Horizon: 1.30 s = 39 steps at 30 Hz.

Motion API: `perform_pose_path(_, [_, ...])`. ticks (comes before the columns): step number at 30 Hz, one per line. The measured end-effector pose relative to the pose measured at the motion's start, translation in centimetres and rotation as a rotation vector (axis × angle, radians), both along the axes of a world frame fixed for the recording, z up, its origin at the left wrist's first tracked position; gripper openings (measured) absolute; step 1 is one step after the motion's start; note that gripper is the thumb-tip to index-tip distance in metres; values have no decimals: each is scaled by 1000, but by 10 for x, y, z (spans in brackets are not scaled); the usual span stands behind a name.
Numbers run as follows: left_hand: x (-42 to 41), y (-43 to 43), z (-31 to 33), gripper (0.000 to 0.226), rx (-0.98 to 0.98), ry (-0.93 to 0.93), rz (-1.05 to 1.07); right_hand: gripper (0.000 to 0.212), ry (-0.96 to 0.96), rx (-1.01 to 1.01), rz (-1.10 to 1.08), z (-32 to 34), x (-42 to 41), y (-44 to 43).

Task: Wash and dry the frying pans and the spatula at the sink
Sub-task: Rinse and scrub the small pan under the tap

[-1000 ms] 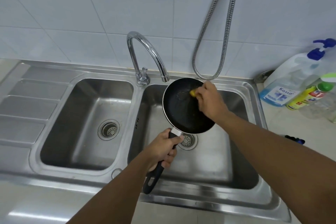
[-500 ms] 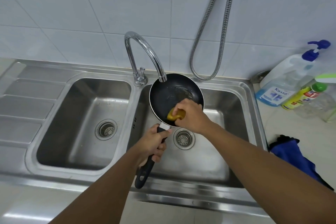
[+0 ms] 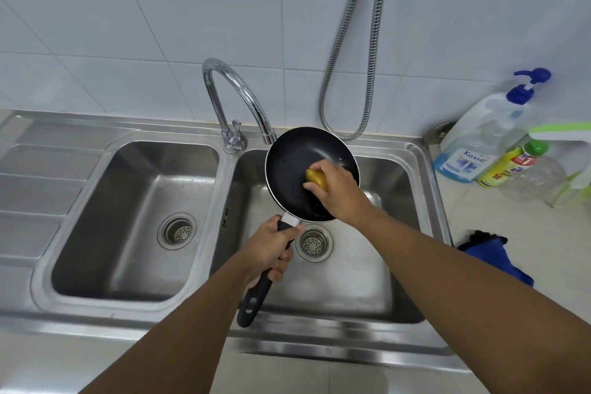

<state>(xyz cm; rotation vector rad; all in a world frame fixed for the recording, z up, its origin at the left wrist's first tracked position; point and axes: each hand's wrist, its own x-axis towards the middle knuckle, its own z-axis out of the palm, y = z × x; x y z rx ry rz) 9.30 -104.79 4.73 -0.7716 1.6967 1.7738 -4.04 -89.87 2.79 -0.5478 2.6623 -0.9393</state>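
1. Pan [image 3: 294,169] hangs tilted over the right basin of a steel double sink [image 3: 230,339], its far rim just under the tap [image 3: 236,96] spout.
2. Left hand [image 3: 271,249] grips the black handle [image 3: 256,297]; right hand [image 3: 339,192] curls round a yellow sponge [image 3: 316,178], pressing it inside the pan.
3. White tiled wall [image 3: 160,25] stands behind, with a metal hose [image 3: 371,41] looping down it.
4. Pale counter [image 3: 511,227] at right carries bottles [image 3: 479,137] and a blue cloth [image 3: 499,259]; a ribbed drainboard [image 3: 38,176] lies at left.

Pan [image 3: 287,166] over right basin [image 3: 367,285], apparently below faucet [image 3: 238,89].
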Motion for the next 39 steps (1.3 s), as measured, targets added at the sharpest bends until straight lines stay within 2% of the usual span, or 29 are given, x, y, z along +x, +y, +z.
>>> perform_pose_path(3, [2,8,-1,25,-16,-5,-21,21,31,70,-7,-4,-1,13])
perform_pose_path(9, [5,29,-4,20,-24,-27,-56,30,-5,211,-1,-3,0,38])
perform_pose_path(17, [12,44,-4,18,15,-52,-84,27,-26,202,-6,13,-22,18])
perform_pose_path(20, [13,43,-4,21,25,-55,-89,31,-54,132,-22,19,-26,8])
perform_pose_path(23, [14,42,-5,20,37,-55,-81,41,-188,-38,-110,12,-21,12])
perform_pose_path(26, [13,42,-7,19,22,-52,-58,29,-324,-55,-124,-2,-14,28])
perform_pose_path(28, [11,41,-10,18,14,-47,-45,29,-283,-127,-203,-4,-14,42])
perform_pose_path(30, [10,41,-12,16,17,-45,-31,27,-142,-257,-342,-3,-15,59])
perform_pose_path(32, [10,40,-12,17,24,-44,-21,29,-28,-298,-468,-1,-17,80])
perform_pose_path(34, [10,39,-13,18,24,-43,-14,33,93,-174,-560,-6,-20,109])
perform_pose_path(36, [10,39,-13,20,23,-43,-9,39,242,107,-614,-19,-25,142])
perform_pose_path(39, [10,37,-12,22,30,-46,7,50,242,373,-621,-41,-27,183])
